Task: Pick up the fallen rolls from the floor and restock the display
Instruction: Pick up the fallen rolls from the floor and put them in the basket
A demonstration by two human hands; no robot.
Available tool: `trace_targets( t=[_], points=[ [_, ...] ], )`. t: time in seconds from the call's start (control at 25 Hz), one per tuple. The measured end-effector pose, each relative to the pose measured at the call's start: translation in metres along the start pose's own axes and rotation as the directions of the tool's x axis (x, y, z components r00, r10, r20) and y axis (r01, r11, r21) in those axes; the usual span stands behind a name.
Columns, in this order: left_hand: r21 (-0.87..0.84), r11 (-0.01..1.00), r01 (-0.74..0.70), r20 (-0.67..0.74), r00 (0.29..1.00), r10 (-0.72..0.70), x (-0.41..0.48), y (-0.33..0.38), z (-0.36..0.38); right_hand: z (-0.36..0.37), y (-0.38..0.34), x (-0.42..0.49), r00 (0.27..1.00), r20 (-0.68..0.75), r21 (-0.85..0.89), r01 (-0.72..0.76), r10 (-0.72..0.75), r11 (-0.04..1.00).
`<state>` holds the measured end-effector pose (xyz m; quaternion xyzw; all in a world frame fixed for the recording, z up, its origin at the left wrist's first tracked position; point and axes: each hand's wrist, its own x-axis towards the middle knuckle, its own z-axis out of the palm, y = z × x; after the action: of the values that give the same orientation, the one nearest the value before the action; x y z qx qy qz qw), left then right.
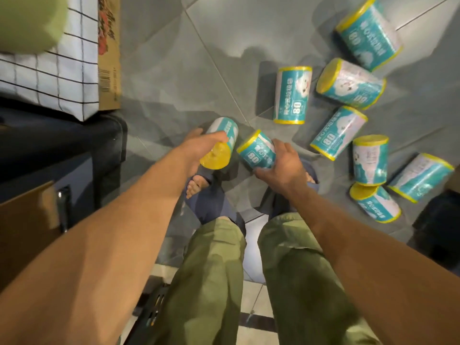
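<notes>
Down on the grey tiled floor (pixel 174 58), to the right of the cardboard box (pixel 109 70), a person in olive trousers (pixel 216 270) and blue sandals (pixel 205 176) is bending over a scatter of teal-wrapped rolls with yellow ends.

The left hand (pixel 199 148) is grasping the first roll (pixel 224 131). Its fingers are curling over the wrapper, and the roll's yellow end face is turning toward the person. Of all the rolls this one is nearest the box, below and to the right of the box's lower corner.

The right hand (pixel 283 163) is gripping the second roll (pixel 256 153), with the thumb underneath, the fingers across the top and the "80" on the label showing. It is being held just beside the first roll, on the side away from the box. I cannot tell whether either held roll is touching the floor.

Seven more rolls are lying loose on the tiles, all farther from the box than the two in the hands. The nearest loose roll (pixel 292 95) is lying level with the box's lower edge. The farthest roll (pixel 368 33) is lying well apart from the box, up by the frame's right corner. The others are clustering between and below these two, several touching or almost touching.

A white checked bag (pixel 49 70) is pressing against the box's left side, and something pale green and blurred (pixel 29 21) is showing above the bag.
</notes>
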<state>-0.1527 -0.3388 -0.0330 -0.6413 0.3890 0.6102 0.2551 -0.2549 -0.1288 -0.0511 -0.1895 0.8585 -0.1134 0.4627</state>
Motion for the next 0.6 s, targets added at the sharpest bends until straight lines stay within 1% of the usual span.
trace_targets(
  t=[0.12, 0.2, 0.36, 0.48, 0.6],
  points=[
    [-0.106, 0.993, -0.046, 0.038, 0.998, 0.051, -0.074, -0.006, -0.010, -0.052, -0.017, -0.050, 0.997, -0.060, 0.095, -0.047, 0.053, 0.994],
    [-0.174, 0.979, -0.104, 0.063, 0.991, 0.117, -0.124, -0.006, -0.013, -0.089, -0.032, -0.084, 0.994, -0.087, 0.132, -0.050, 0.061, 0.990],
    [-0.362, 0.908, -0.213, 0.075, 0.964, 0.256, -0.219, -0.004, -0.014, -0.157, -0.072, -0.152, 0.986, -0.155, 0.221, -0.031, 0.067, 0.975],
    [-0.469, 0.843, -0.263, -0.018, 0.957, 0.289, -0.286, -0.017, -0.006, -0.195, -0.101, -0.207, 0.988, -0.156, 0.232, 0.043, -0.007, 0.972],
    [-0.576, 0.755, -0.314, -0.119, 0.946, 0.302, -0.364, -0.046, 0.007, -0.218, -0.121, -0.265, 0.990, -0.107, 0.225, 0.112, -0.090, 0.968]
  ],
)
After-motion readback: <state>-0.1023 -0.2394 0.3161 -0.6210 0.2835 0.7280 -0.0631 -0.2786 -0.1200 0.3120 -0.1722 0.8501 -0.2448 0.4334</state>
